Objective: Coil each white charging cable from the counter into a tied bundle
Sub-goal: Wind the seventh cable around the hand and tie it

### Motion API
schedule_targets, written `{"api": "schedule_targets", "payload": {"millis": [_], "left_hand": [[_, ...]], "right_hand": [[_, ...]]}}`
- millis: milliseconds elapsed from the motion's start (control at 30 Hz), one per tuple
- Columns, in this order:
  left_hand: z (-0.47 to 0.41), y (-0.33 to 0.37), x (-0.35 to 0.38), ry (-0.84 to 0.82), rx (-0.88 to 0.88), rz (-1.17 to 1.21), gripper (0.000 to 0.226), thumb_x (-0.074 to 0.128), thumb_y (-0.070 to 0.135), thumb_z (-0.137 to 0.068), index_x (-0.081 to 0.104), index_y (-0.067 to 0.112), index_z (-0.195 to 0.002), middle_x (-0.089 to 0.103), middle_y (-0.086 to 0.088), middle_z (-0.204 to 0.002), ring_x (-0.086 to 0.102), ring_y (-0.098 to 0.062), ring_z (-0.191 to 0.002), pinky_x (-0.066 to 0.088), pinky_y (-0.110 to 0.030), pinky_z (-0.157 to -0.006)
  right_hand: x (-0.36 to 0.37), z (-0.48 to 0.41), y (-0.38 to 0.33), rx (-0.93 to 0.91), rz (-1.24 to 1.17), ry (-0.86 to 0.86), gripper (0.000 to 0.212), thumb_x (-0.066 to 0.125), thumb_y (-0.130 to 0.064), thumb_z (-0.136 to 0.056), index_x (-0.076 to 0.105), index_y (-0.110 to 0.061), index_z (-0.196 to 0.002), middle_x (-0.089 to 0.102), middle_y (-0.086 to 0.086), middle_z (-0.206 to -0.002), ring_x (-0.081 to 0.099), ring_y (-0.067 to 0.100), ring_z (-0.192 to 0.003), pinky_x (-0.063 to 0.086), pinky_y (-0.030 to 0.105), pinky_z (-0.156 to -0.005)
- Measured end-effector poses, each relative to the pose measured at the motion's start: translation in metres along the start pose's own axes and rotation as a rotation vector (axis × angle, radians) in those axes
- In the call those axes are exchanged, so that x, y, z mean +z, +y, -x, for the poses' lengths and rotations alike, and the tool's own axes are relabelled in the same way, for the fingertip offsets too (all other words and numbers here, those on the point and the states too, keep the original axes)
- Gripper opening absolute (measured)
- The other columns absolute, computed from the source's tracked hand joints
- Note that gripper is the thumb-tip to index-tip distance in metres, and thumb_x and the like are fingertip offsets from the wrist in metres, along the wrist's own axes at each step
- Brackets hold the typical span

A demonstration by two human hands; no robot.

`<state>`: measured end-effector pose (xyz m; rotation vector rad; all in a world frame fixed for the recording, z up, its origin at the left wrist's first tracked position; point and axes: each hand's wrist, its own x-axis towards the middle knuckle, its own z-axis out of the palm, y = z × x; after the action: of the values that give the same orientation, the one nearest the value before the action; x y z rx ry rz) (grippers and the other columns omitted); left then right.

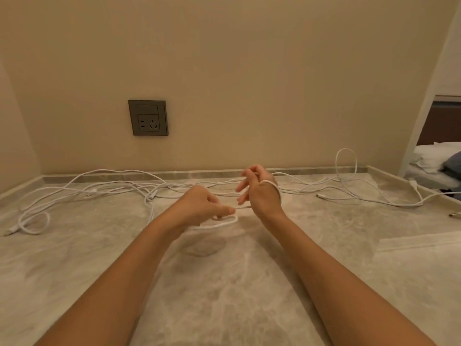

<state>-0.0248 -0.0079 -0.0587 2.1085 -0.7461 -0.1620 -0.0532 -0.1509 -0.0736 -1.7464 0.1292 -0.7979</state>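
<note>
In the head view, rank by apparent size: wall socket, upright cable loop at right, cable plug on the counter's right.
1. wall socket, largest.
2. upright cable loop, narrower, nearly as tall.
3. cable plug, smallest by far, though it lies somewhat nearer the camera.

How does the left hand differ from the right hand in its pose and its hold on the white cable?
The left hand pinches the white cable with curled fingers and thumb; the right hand has its fingers spread, the cable only looped round it. The left hand is lower, knuckles up; the right hand stands upright. Both are above the counter.
</note>
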Motion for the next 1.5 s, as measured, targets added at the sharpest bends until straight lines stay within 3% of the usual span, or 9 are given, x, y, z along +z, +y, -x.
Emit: {"api": "schedule_targets", "payload": {"millis": [167,233,333,467,700,833,1000,1167,1500], "left_hand": [[0.001,0.000,-0.020,0.051,-0.225,0.889,0.026,0.052,0.019,-0.093,0.052,0.008,-0.070,0.035,0.007,-0.040,0.035,-0.002,-0.030,0.051,-0.018,-0.042],[0.002,0.001,-0.021,0.054,-0.176,0.976,0.029,0.044,0.019,-0.097,0.052,0.005,-0.074,0.033,0.007,-0.040,0.030,0.000,-0.029,0.038,-0.011,-0.032],[0.003,0.007,-0.021,0.091,-0.010,0.829,0.029,0.045,0.023,-0.096,0.057,0.008,-0.075,0.032,0.010,-0.042,0.022,0.001,-0.029,0.016,-0.009,-0.028],[0.004,0.013,-0.021,0.247,0.152,0.628,0.030,0.052,0.028,-0.091,0.058,0.012,-0.067,0.031,0.010,-0.042,0.020,-0.003,-0.032,0.017,-0.013,-0.033],[0.004,0.008,-0.002,0.268,0.207,0.217,0.033,0.052,0.014,-0.092,0.059,0.019,-0.060,0.050,0.013,-0.045,0.045,0.002,-0.047,0.034,-0.012,-0.048],[-0.004,-0.001,0.021,0.060,0.224,0.041,0.021,0.050,0.004,-0.087,0.065,0.009,-0.074,0.067,-0.003,-0.079,0.061,-0.013,-0.080,0.047,-0.025,-0.075],[0.001,0.004,0.027,-0.207,0.198,-0.097,0.040,0.044,0.021,-0.097,0.054,0.021,-0.058,0.039,0.005,-0.050,0.036,-0.003,-0.042,0.030,-0.015,-0.046],[0.007,0.016,0.030,-0.372,0.055,-0.034,0.042,0.039,0.026,-0.099,0.049,0.013,-0.061,0.032,0.002,-0.045,0.025,-0.004,-0.028,0.024,-0.015,-0.034],[0.010,0.019,0.004,-0.121,0.112,-0.127,0.043,0.063,0.023,-0.083,0.049,0.016,-0.043,0.032,0.010,-0.033,0.030,-0.006,-0.035,0.029,-0.021,-0.045]], "right_hand": [[0.003,0.008,0.006,0.018,0.366,-0.199,0.043,0.037,-0.032,-0.100,0.047,-0.015,-0.061,0.057,0.007,-0.053,0.046,0.008,-0.033,0.036,0.025,-0.046],[0.003,0.011,-0.003,0.091,0.370,-0.285,0.057,0.033,-0.048,-0.097,0.046,-0.013,-0.055,0.055,0.005,-0.046,0.041,0.004,-0.030,0.032,0.020,-0.045],[0.000,0.011,-0.016,0.292,0.259,-0.470,0.078,0.017,-0.075,-0.084,0.047,-0.010,-0.052,0.050,0.004,-0.039,0.035,0.011,-0.032,0.026,0.018,-0.037],[-0.002,0.015,-0.021,0.530,-0.066,-1.093,0.098,0.001,-0.088,-0.064,0.051,-0.004,-0.049,0.047,0.008,-0.037,0.021,0.006,-0.024,0.016,0.011,-0.031],[0.016,0.023,-0.030,0.433,-0.905,-1.614,0.081,0.034,-0.063,-0.089,0.062,0.011,-0.071,0.065,0.020,-0.057,0.023,0.010,-0.020,0.026,0.014,-0.025],[0.005,0.015,-0.028,0.185,-1.173,-1.410,0.055,0.039,-0.039,-0.098,0.064,0.010,-0.095,0.069,0.015,-0.063,0.027,0.013,-0.022,0.031,0.017,-0.028],[-0.009,0.004,-0.031,0.246,-1.479,-0.746,0.045,0.048,-0.034,-0.091,0.070,0.005,-0.086,0.055,0.014,-0.045,0.047,0.017,-0.026,0.043,0.020,-0.035],[-0.007,0.007,-0.037,0.276,-1.075,-0.095,0.047,0.038,-0.045,-0.094,0.059,-0.007,-0.077,0.039,-0.003,-0.035,0.026,0.005,-0.021,0.035,0.012,-0.033],[-0.003,0.009,-0.022,0.363,-0.255,0.036,0.052,0.048,-0.053,-0.089,0.055,-0.008,-0.064,0.046,-0.002,-0.036,0.037,0.008,-0.031,0.036,0.022,-0.044]]}}
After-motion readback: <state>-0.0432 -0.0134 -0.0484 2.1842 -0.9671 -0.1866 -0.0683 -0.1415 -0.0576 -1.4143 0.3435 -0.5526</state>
